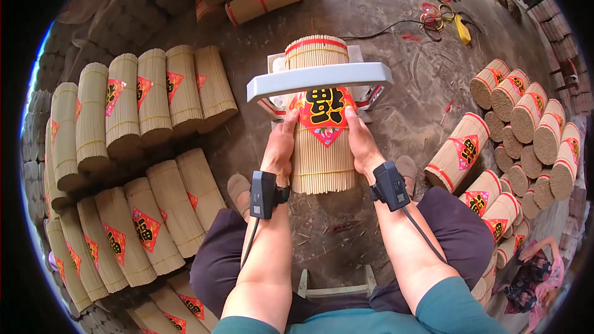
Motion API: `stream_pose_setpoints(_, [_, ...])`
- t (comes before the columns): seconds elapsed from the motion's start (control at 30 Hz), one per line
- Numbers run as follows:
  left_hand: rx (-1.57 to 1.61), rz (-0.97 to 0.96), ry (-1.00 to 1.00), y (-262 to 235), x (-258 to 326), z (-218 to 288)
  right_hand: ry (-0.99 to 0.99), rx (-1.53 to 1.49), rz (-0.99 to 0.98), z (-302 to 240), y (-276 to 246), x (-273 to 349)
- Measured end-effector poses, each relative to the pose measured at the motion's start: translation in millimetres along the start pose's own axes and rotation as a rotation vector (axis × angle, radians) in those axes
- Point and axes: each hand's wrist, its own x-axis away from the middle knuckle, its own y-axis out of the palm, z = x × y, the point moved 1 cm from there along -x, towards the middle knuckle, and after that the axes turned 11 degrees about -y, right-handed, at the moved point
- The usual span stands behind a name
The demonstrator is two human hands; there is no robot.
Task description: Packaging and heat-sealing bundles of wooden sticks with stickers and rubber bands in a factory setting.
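A thick bundle of thin wooden sticks [323, 170] lies lengthwise in front of me, its far part passing under the pale grey arch of a banding machine [318, 79]. A red diamond-shaped paper label [326, 125] with black lettering covers its upper side. A red band and a yellow tie ring its far end, and another yellow tie circles the near end. My left hand [281, 145] grips the left side of the bundle, thumb on the label's edge. My right hand [364, 143] clasps the opposite side the same way. Each wrist wears a black device with a cable.
Rows of labelled bundles [151, 96] stand on my left. Red-banded bundles [461, 148] are stacked on the right, and more [266, 1] lie at the far side. A cable with a yellow piece [462, 28] trails across the floor. Another person [535, 272] is at lower right.
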Motion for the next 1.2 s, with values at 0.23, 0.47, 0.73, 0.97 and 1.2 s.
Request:
stream_pose_setpoints(0.23, [0.053, -0.051, 0.008, -7, -15, 1, 0.016, 0.038, 0.018, 9, -2, -15])
stream_pose_setpoints(0.47, [0.065, -0.123, -0.002, -3, -10, 6, 0.085, -0.119, -0.027, -21, 10, -2])
stream_pose_setpoints(0.73, [0.038, -0.086, 0.033, -5, -11, 8, 0.105, -0.191, -0.058, -16, 10, -10])
stream_pose_setpoints(0.97, [-0.032, 0.055, 0.079, -19, -21, 4, 0.106, -0.082, -0.023, 5, 6, -22])
stream_pose_setpoints(1.2, [-0.03, 0.001, 0.076, -17, -20, 2, 0.139, -0.095, -0.062, 4, 0, -18])
